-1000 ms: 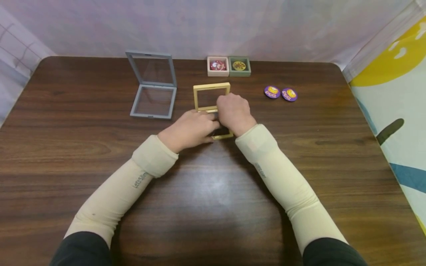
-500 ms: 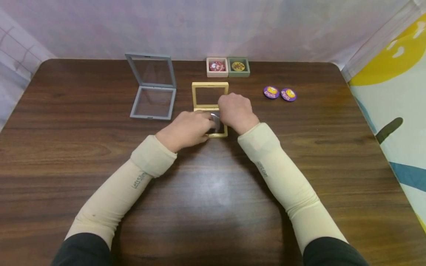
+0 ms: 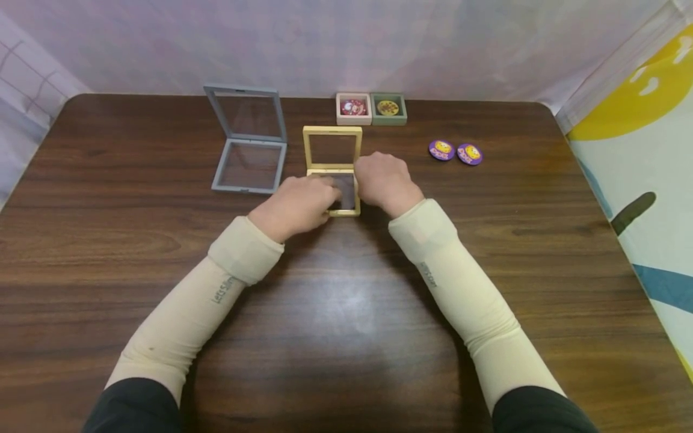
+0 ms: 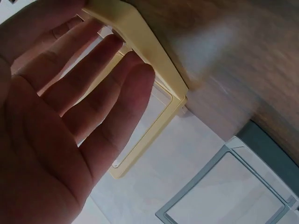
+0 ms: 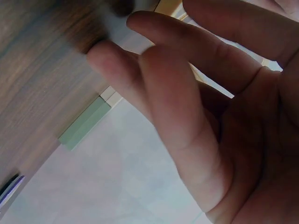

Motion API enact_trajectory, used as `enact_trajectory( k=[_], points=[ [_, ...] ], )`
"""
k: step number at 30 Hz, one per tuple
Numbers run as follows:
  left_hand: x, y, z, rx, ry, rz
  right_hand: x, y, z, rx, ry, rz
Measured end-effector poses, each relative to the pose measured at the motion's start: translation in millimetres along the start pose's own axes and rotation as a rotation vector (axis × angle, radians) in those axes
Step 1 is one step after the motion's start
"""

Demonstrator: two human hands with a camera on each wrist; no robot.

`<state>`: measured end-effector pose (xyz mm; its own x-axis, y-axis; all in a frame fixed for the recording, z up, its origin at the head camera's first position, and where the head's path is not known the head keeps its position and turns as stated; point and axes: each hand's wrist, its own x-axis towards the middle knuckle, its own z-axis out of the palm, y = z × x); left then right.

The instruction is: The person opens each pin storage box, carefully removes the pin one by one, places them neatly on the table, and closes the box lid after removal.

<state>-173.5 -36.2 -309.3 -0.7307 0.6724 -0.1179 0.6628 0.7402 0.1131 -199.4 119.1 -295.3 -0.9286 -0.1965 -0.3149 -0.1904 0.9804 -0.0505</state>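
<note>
A yellow display frame (image 3: 332, 130) stands hinged open on the table, lid upright and base flat, with clear film in both halves. My left hand (image 3: 298, 204) holds the left side of its base, fingers reaching over the film and thumb near the front edge. In the left wrist view the fingers (image 4: 135, 88) overlap the yellow rim. My right hand (image 3: 387, 183) rests beside the frame's right edge with loosely bent fingers. Nothing shows between those fingers (image 5: 170, 93) in the right wrist view; from the head, their tips are hidden under the hand.
A larger grey display frame (image 3: 249, 191) stands open to the left. At the back edge sit a small pink box (image 3: 354, 119) and a green box (image 3: 397, 121), side by side, each with a round badge inside. Two purple badges (image 3: 441, 150) lie at right.
The yellow frame has slid left and slightly back, together with my left hand. My right hand has shifted slightly right, and more of the frame's base shows between the hands.
</note>
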Motion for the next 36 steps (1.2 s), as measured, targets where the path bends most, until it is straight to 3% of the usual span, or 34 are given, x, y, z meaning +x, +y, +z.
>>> enact_trajectory(
  k=[11,36],
  points=[
    [0.3,-15.1,-3.4,-0.029,0.001,-0.033,1.2,0.7,0.2,0.018,0.032,-0.011],
    [1.7,-36.2,-3.4,-0.028,-0.008,-0.127,-1.9,-0.2,0.0,-0.010,0.003,-0.042]
  ],
)
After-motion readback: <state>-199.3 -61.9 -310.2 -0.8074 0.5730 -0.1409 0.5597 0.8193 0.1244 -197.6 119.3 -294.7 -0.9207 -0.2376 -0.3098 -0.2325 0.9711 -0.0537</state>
